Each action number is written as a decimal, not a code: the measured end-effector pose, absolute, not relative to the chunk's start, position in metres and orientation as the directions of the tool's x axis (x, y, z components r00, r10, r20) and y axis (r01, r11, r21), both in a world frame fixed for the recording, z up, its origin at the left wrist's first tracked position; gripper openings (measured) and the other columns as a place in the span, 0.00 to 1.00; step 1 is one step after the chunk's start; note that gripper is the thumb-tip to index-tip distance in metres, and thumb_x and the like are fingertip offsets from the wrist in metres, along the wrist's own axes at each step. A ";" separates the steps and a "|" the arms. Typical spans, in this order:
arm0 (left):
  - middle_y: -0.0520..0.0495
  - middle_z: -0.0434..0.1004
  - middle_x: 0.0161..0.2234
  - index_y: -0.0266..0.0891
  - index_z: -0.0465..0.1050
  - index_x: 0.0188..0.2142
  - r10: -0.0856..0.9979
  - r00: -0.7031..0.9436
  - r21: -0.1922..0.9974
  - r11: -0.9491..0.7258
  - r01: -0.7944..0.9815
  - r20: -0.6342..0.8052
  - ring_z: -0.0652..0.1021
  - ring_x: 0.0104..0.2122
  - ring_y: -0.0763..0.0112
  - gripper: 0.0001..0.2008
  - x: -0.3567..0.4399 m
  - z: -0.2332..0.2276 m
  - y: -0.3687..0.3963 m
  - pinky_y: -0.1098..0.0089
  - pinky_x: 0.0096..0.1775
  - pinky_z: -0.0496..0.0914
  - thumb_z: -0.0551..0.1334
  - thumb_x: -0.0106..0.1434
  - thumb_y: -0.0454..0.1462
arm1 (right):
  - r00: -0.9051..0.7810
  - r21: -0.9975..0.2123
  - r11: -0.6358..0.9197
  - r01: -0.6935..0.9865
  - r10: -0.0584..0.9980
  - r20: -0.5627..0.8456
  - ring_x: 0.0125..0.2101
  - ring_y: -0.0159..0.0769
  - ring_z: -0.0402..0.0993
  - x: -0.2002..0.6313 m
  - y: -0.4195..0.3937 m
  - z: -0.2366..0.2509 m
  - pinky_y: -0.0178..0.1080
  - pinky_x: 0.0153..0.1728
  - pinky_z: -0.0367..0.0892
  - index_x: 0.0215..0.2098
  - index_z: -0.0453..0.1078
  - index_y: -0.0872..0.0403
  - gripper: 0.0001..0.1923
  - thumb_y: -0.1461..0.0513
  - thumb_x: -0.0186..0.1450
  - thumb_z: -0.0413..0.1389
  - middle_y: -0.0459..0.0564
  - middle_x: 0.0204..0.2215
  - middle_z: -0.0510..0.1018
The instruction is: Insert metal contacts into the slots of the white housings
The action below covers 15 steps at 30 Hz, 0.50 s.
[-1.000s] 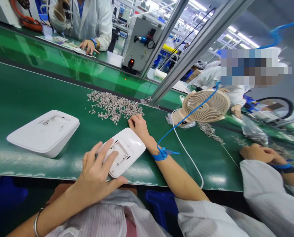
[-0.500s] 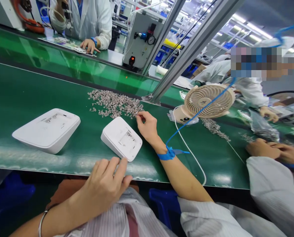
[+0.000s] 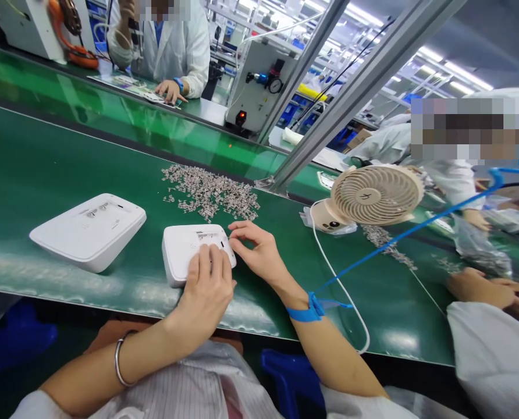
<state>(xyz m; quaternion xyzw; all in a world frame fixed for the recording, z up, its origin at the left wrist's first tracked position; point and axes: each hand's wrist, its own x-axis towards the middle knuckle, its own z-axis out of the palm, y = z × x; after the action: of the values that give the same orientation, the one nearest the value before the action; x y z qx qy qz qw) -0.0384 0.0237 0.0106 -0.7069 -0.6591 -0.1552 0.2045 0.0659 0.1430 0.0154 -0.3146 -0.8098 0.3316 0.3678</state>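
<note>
A white plastic housing [image 3: 180, 247] with a recessed compartment lies on the green work surface in front of me. My left hand [image 3: 211, 276] rests over its near right side, bent fingers pressed together on the compartment; they partly cover it. At the housing's right edge is my right hand [image 3: 257, 250], thumb and forefinger pinched close together. Whatever may be between those fingertips is too small to make out. Just beyond the housing spreads a pile of small metal pieces [image 3: 213, 189]. A second white housing [image 3: 87, 230] with a similar recess sits to the left.
A beige fan [image 3: 375, 195] stands to the right, its white cable [image 3: 340, 279] looping toward the front edge. A blue cord [image 3: 390, 244] runs from my right wristband. Behind rises a metal post [image 3: 312, 142]. A co-worker's hands [image 3: 482, 288] are at far right; another person's hand [image 3: 169, 91] is across the line.
The near housing has turned on the surface and shifted slightly left. My left hand has moved up onto it from the front edge. My right hand has come from the pile to the housing's right edge.
</note>
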 end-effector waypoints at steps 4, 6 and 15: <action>0.34 0.71 0.49 0.25 0.69 0.49 0.849 0.121 -0.117 -0.071 0.991 0.514 0.71 0.48 0.55 0.18 -0.039 0.001 0.024 0.61 0.49 0.59 0.54 0.65 0.38 | -0.583 -0.706 0.652 0.277 0.698 0.416 0.40 0.35 0.71 0.062 0.144 0.013 0.40 0.42 0.66 0.28 0.71 0.53 0.05 0.65 0.60 0.53 0.51 0.36 0.73; 0.36 0.72 0.48 0.27 0.69 0.47 0.843 0.150 -0.135 -0.092 0.986 0.517 0.71 0.47 0.57 0.17 -0.039 0.000 0.024 0.61 0.49 0.58 0.53 0.65 0.38 | -0.590 -0.676 0.677 0.291 0.683 0.430 0.40 0.36 0.71 0.061 0.143 0.013 0.40 0.42 0.66 0.28 0.71 0.53 0.05 0.65 0.60 0.53 0.51 0.36 0.72; 0.33 0.64 0.56 0.28 0.66 0.52 0.860 0.137 -0.144 -0.075 0.987 0.492 0.71 0.48 0.60 0.20 -0.038 0.003 0.021 0.63 0.49 0.59 0.51 0.67 0.39 | -0.588 -0.547 0.730 0.410 0.670 0.453 0.33 0.36 0.69 0.051 0.134 0.014 0.40 0.35 0.67 0.28 0.69 0.54 0.08 0.67 0.61 0.49 0.52 0.32 0.71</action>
<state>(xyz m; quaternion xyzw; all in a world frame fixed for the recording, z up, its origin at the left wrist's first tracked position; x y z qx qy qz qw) -0.0377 0.0207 0.0027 -0.7195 -0.6416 -0.1409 0.2254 0.0511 0.1336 0.0140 -0.3106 -0.8691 0.1966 0.3310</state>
